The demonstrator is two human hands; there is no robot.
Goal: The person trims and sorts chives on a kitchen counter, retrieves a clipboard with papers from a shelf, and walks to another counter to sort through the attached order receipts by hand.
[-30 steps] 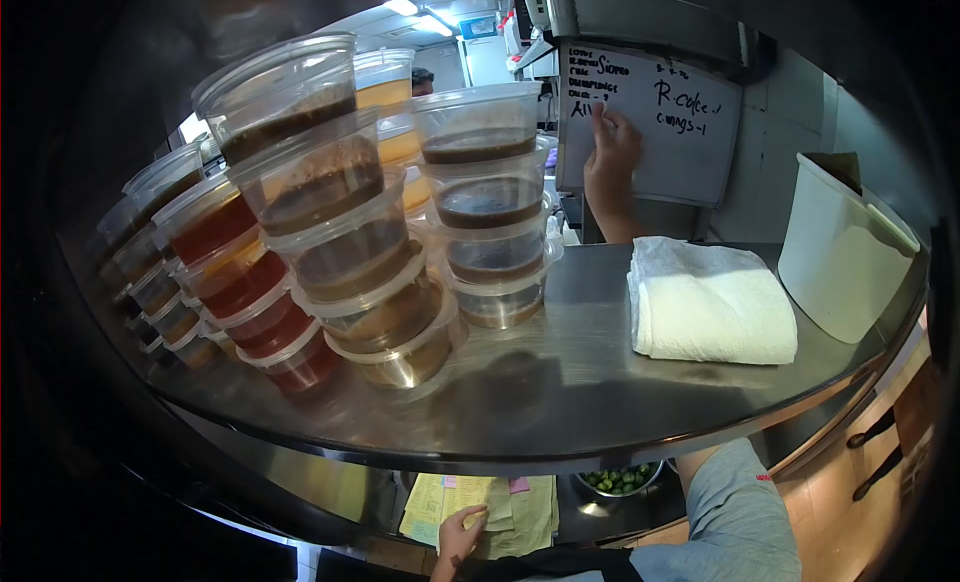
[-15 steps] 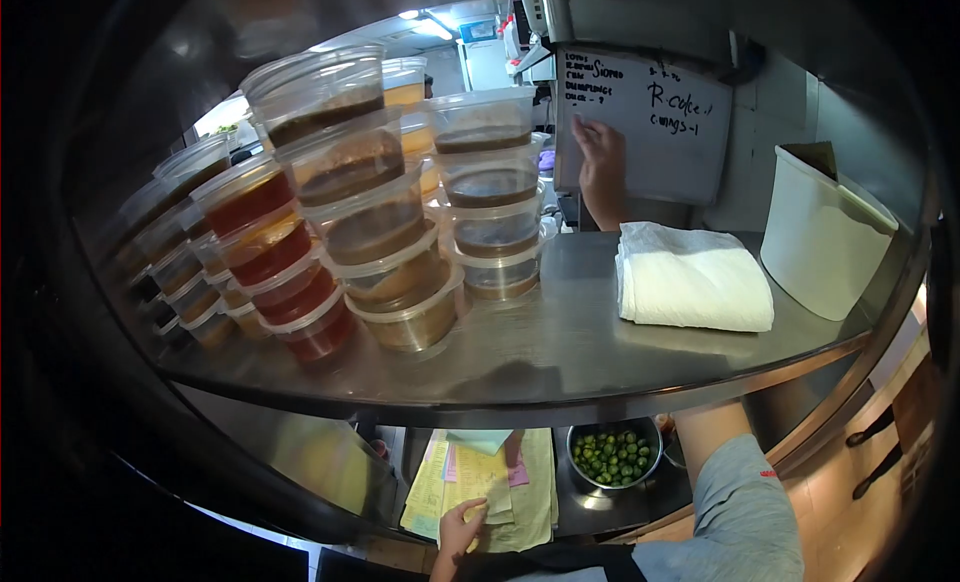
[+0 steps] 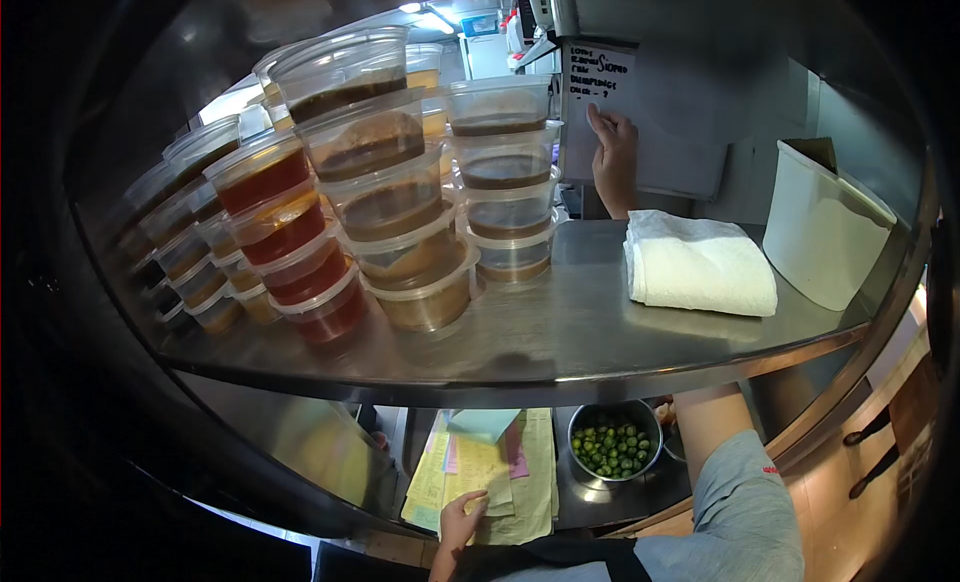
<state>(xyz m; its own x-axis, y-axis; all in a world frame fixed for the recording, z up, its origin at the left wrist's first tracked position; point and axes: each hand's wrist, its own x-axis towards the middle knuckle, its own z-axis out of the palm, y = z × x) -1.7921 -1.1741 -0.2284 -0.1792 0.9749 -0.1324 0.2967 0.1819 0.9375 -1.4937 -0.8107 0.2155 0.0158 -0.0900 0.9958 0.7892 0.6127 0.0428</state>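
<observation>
My right hand (image 3: 615, 154) reaches up behind the steel shelf, close to the whiteboard (image 3: 640, 152). Its index finger points upward just below the handwritten list, and the other fingers curl in. Whether they hold anything is hidden. Below the shelf, my left hand (image 3: 460, 519) lies at the lower edge of a stack of yellow paper slips (image 3: 482, 469), fingers loosely apart. A pink slip (image 3: 516, 455) and a pale blue-green slip (image 3: 480, 422) lie among them.
Stacked lidded tubs of brown sauce (image 3: 375, 207) and red sauce (image 3: 285, 227) fill the shelf's left (image 3: 540, 352). Folded white paper towels (image 3: 700, 267) and a white tub (image 3: 828, 227) stand right. Beneath is a metal bowl of small green fruit or vegetables (image 3: 612, 447).
My right hand has shifted slightly up and right, its index finger straighter. The writing on the board's right side no longer shows. My left hand has loosened on the slips. The view has tilted slightly.
</observation>
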